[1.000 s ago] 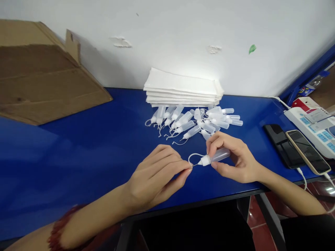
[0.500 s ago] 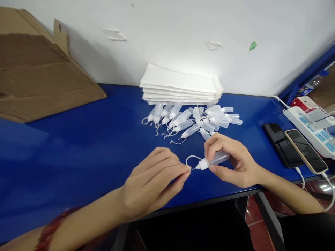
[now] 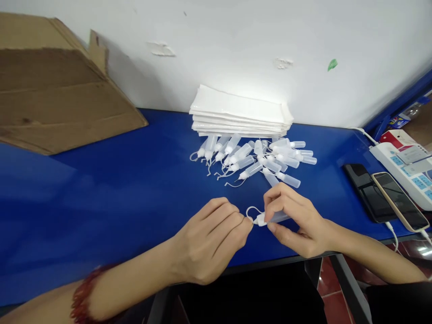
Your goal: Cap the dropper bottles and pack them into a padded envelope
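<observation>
My right hand (image 3: 299,220) pinches a small clear needle-tip squeeze bottle (image 3: 261,219) around its white collar, thumb below and fingers above. The bottle lies sideways, its nozzle pointing left. From the collar a thin white strap (image 3: 252,208) loops over to the fingertips of my left hand (image 3: 216,240). These fingertips are pressed together on the strap's end at the needle tip, and they hide both the small cap and the needle. Just beyond the hands lies a loose pile of similar bottles (image 3: 241,153), several with straps hanging out.
Behind the pile, a stack of white flat sheets or bags (image 3: 239,108) rests against the wall. Cardboard (image 3: 67,99) leans at the left on the blue table (image 3: 135,189). To the right are two phones (image 3: 400,200) with charging cables and a power strip (image 3: 401,166).
My left fingertips have closed in on the bottle's collar, covering the needle that showed between them before. The whole view has shifted slightly.
</observation>
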`<state>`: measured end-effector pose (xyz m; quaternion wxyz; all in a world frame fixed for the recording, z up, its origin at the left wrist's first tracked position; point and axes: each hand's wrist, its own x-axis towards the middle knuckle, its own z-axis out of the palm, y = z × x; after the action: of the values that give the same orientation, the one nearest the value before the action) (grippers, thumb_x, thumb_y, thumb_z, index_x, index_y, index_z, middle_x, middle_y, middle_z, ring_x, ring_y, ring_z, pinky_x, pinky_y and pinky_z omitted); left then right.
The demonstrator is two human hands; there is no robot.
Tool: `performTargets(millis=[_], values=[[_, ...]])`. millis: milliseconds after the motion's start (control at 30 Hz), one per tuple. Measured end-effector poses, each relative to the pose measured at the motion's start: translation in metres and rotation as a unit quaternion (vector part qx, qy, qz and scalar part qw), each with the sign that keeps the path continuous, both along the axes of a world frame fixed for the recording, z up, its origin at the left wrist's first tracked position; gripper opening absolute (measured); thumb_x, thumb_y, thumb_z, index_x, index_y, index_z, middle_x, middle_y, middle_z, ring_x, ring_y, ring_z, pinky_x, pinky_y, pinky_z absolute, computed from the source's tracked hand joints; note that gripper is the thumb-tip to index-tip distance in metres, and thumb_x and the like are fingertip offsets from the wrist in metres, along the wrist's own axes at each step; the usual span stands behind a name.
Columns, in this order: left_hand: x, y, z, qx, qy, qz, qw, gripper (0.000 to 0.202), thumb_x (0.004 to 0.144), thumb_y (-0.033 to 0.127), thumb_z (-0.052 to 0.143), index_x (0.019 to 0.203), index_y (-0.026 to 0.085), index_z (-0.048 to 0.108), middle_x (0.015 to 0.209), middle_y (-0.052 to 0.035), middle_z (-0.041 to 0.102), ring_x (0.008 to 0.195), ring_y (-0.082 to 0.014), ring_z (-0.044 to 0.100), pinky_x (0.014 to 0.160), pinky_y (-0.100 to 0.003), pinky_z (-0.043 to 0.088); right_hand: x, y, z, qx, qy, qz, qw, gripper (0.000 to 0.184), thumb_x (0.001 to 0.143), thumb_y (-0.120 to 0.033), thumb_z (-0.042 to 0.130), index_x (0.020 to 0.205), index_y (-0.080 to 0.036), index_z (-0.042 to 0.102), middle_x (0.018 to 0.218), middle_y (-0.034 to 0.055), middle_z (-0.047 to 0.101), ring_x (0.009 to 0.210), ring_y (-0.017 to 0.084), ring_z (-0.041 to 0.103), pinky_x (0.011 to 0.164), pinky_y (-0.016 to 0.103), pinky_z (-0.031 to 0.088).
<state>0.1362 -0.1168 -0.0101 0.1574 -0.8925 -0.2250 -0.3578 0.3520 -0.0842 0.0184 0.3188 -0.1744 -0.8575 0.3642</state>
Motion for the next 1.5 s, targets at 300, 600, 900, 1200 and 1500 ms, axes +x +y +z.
performTargets(millis=[300, 600, 900, 1200, 1500], values=[[-0.002, 0.01, 0.001, 0.002, 0.049, 0.035, 0.998, 0.013, 0.088, 0.003, 0.047, 0.085, 0.009, 0.059, 0.068, -0.0086, 0.064, 0.067, -0.0222, 0.056, 0.066, -0.038, 0.045, 0.0, 0.009, -0.008, 0.061, -0.037, -0.026, 0.997, 0.014, 0.089, -0.013, 0.049, 0.103, -0.015, 0.048, 0.1, 0.0096, 0.052, 0.091, 0.017, 0.053, 0.077, 0.031, 0.048], [-0.012, 0.022, 0.011, 0.011, 0.101, 0.092, 0.991, 0.009, 0.09, 0.007, 0.054, 0.086, 0.01, 0.061, 0.072, -0.0063, 0.065, 0.072, -0.0215, 0.057, 0.069, -0.036, 0.044, 0.0, 0.021, -0.015, 0.4, -0.187, -0.128, 0.888, 0.018, 0.1, -0.019, 0.041, 0.098, -0.009, 0.057, 0.085, 0.0097, 0.064, 0.081, 0.022, 0.055, 0.067, 0.034, 0.042], [0.001, 0.013, 0.006, 0.076, 0.181, 0.07, 0.978, 0.031, 0.093, 0.004, 0.04, 0.077, 0.011, 0.066, 0.068, -0.0061, 0.064, 0.067, -0.02, 0.056, 0.069, -0.037, 0.045, -0.004, 0.014, -0.027, 0.517, -0.196, -0.081, 0.829, 0.024, 0.095, -0.004, 0.044, 0.076, -0.01, 0.059, 0.063, 0.0047, 0.059, 0.064, 0.018, 0.052, 0.062, 0.031, 0.044], [0.001, 0.012, 0.003, 0.08, 0.192, 0.076, 0.975, 0.028, 0.092, 0.003, 0.041, 0.082, 0.013, 0.065, 0.073, -0.0049, 0.064, 0.068, -0.0184, 0.055, 0.072, -0.035, 0.045, -0.004, 0.018, -0.028, 0.486, -0.195, -0.06, 0.85, 0.021, 0.095, -0.006, 0.047, 0.079, -0.009, 0.06, 0.065, 0.0049, 0.059, 0.065, 0.018, 0.051, 0.062, 0.031, 0.046], [-0.03, 0.037, 0.018, 0.069, 0.157, 0.167, 0.971, 0.023, 0.093, 0.011, 0.047, 0.074, 0.016, 0.059, 0.065, -0.0034, 0.06, 0.065, -0.0191, 0.052, 0.065, -0.033, 0.042, 0.004, 0.034, -0.019, 0.365, -0.171, -0.143, 0.904, 0.039, 0.096, -0.03, 0.051, 0.119, 0.001, 0.052, 0.11, 0.0223, 0.062, 0.1, 0.029, 0.055, 0.083, 0.044, 0.051]])
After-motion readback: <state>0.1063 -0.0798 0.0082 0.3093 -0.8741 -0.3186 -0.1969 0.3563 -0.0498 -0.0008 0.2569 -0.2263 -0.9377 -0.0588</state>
